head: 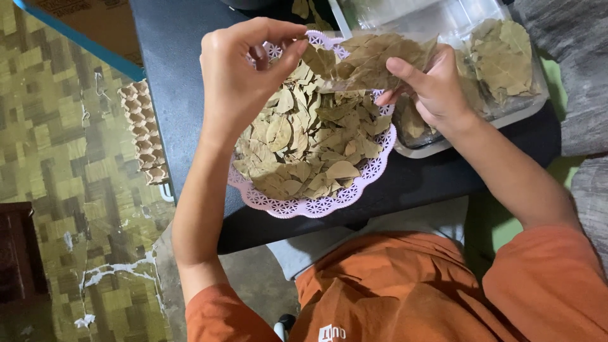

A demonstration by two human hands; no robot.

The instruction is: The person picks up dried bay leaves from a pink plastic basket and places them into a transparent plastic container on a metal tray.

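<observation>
1. Dark bench: round pink lattice plastic basket heaped with dried bay leaves.
2. Left hand, right hand: both pinched on small clear plastic bag of leaves, above basket.
3. Clear plastic tray: beside basket.

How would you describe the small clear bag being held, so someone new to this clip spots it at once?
Start at the dark table and find the pink lacy-rimmed tray heaped with loose dried leaves. Just above its far edge, the left hand and right hand hold the clear bag between them. Unlike the loose pile, its leaves are enclosed in transparent film and lifted off the table.
</observation>
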